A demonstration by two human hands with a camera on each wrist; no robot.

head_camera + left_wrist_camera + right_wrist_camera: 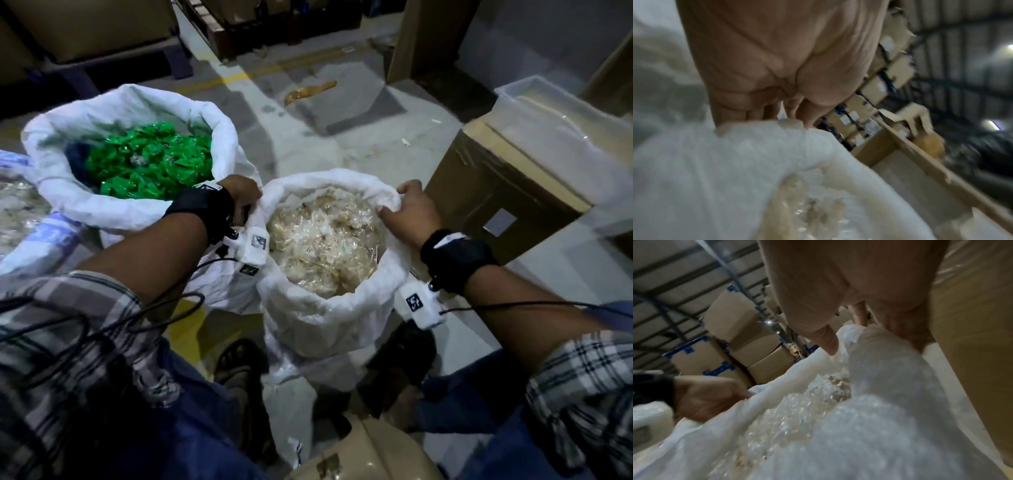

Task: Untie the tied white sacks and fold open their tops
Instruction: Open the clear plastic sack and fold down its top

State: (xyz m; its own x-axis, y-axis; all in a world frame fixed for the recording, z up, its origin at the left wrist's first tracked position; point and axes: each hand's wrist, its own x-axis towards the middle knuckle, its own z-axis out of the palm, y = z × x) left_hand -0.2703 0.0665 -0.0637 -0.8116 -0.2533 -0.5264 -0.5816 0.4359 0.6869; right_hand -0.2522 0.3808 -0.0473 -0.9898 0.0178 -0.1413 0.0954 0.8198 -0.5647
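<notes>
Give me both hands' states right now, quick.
Left hand: closed, gripping the left rim of the near white sack.
Right hand: closed, pinching the same sack's right rim, thumb inside.

This place is a warehouse: stacked cardboard boxes (740, 335) stand on blue racks (719, 368) under a ribbed metal roof (674, 269) (with a yellow line (236, 77) painted on the concrete floor (359, 137)), and open white sacks (308, 318) of packed goods stand on it.
</notes>
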